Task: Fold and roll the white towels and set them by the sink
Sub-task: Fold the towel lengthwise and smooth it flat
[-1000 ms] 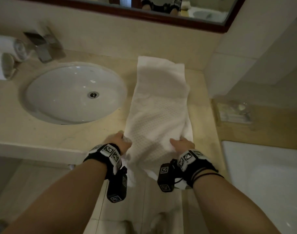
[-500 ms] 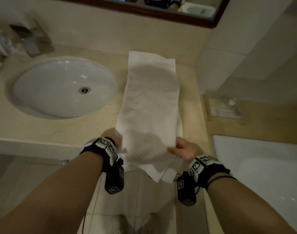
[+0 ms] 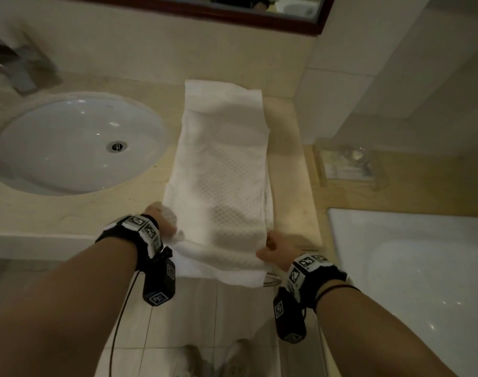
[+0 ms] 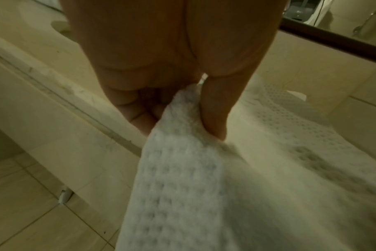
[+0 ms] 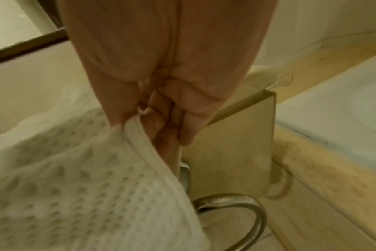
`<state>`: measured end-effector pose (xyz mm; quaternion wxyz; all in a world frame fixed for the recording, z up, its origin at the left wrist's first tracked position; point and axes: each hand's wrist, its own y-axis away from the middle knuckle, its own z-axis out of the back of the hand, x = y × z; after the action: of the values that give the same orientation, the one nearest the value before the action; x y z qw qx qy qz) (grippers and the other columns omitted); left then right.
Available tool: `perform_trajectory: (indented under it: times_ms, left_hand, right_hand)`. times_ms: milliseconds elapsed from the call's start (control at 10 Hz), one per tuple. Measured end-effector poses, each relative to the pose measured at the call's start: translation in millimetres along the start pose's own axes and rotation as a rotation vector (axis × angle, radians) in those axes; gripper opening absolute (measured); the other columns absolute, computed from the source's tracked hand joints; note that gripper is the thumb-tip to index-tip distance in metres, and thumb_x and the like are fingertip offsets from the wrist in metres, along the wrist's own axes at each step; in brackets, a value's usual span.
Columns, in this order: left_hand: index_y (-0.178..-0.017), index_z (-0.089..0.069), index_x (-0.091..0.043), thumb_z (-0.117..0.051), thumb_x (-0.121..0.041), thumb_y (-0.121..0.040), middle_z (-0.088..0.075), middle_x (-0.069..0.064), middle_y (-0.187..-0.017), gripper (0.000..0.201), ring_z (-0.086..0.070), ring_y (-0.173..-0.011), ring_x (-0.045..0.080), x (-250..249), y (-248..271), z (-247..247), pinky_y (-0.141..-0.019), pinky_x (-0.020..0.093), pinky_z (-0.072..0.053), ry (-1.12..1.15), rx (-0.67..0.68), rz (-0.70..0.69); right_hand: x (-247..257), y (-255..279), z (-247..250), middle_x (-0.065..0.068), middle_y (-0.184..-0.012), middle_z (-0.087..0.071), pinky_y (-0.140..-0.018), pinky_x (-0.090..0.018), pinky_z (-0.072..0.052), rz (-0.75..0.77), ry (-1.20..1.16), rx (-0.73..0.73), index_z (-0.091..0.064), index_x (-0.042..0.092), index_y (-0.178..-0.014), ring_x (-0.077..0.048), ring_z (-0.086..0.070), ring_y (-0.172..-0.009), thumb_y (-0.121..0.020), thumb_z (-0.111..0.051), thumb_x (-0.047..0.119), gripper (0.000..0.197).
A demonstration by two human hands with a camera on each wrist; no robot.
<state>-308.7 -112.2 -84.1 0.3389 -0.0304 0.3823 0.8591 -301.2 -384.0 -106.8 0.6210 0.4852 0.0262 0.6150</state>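
A long white waffle-weave towel (image 3: pixel 221 170) lies folded lengthwise on the beige counter (image 3: pixel 77 213), right of the round white sink (image 3: pixel 74 142). Its near end hangs over the counter's front edge. My left hand (image 3: pixel 164 221) pinches the towel's (image 4: pixel 182 169) near left edge between thumb and curled fingers (image 4: pixel 213 118). At the near right edge my right hand (image 3: pixel 273 248) pinches the towel's (image 5: pixel 75 178) hem with its fingers (image 5: pixel 161 135) curled. Between the two hands the near end is turned over into a low fold.
A chrome faucet (image 3: pixel 20 69) stands behind the sink at far left. A framed mirror (image 3: pixel 232 12) hangs above the counter. To the right are a clear soap dish (image 3: pixel 346 164), a white bathtub (image 3: pixel 422 268) and a metal ring (image 5: pixel 236 217) under the counter's end.
Both hands have drawn the towel's near end toward me and turned it over, so a fold now lies between them. The view has shifted slightly right.
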Motion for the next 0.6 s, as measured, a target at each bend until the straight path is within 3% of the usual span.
perform_trajectory:
  times_ms: [100,200,300,400,500,600]
  left_hand:
    - [-0.112,-0.053,-0.005,-0.068,-0.020,-0.084,-0.052,0.008,-0.103,0.035,-0.052,-0.096,0.025,2.6,-9.7,-0.1,-0.080,0.029,-0.039,-0.090,0.085,-0.089]
    - [-0.134,-0.048,-0.003,-0.046,-0.044,-0.095,-0.049,0.020,-0.136,0.056,-0.047,-0.125,0.036,1.0,-17.6,3.7,-0.104,0.043,-0.037,0.033,0.141,-0.078]
    - [-0.129,-0.049,0.006,-0.041,-0.035,-0.100,-0.052,0.024,-0.133,0.051,-0.051,-0.121,0.037,1.9,-21.1,5.2,-0.097,0.037,-0.043,0.058,0.101,-0.047]
    - [-0.136,-0.045,0.000,-0.039,-0.034,-0.100,-0.045,0.021,-0.140,0.049,-0.044,-0.129,0.035,5.9,-27.9,8.5,-0.106,0.038,-0.038,-0.078,0.101,-0.069]
    - [-0.132,-0.049,-0.001,-0.044,-0.036,-0.098,-0.050,0.020,-0.135,0.049,-0.048,-0.124,0.035,3.6,-27.6,10.6,-0.102,0.039,-0.040,-0.175,0.121,-0.074]
    - [-0.131,-0.047,-0.001,-0.053,-0.031,-0.094,-0.052,0.019,-0.132,0.048,-0.049,-0.122,0.035,-3.6,-26.8,10.0,-0.100,0.039,-0.041,-0.148,0.126,-0.117]
  right_hand:
    - [0.1,1.6,4.7,-0.005,-0.126,-0.058,-0.099,-0.031,-0.043,-0.001,0.132,0.121,-0.049,0.017,-0.133,-0.023,-0.053,-0.117,-0.085,-0.063,0.017,0.050]
    - [5.3,0.5,5.7,-0.004,-0.123,-0.057,-0.094,-0.030,-0.043,-0.075,0.269,0.241,-0.057,0.016,-0.126,-0.024,-0.052,-0.116,-0.080,-0.061,0.011,0.047]
    - [4.6,1.4,4.8,-0.003,-0.105,-0.057,-0.082,-0.028,-0.043,-0.090,0.258,0.251,-0.062,0.011,-0.117,-0.021,-0.054,-0.102,-0.080,-0.058,0.008,0.038]
    - [3.7,-1.5,7.7,-0.002,-0.089,-0.055,-0.072,-0.027,-0.043,-0.113,0.184,0.220,-0.060,0.012,-0.086,-0.018,-0.052,-0.087,-0.081,-0.056,0.009,0.007]
    - [10.3,-5.4,12.4,-0.004,-0.097,-0.063,-0.077,-0.027,-0.050,-0.220,-0.196,0.241,-0.058,0.014,-0.103,-0.019,-0.060,-0.089,-0.090,-0.060,0.035,0.025]
    - [20.9,-13.8,23.0,-0.006,-0.085,-0.066,-0.069,-0.027,-0.051,-0.272,-0.394,0.083,-0.063,0.008,-0.090,-0.021,-0.062,-0.078,-0.084,-0.057,0.055,0.047]
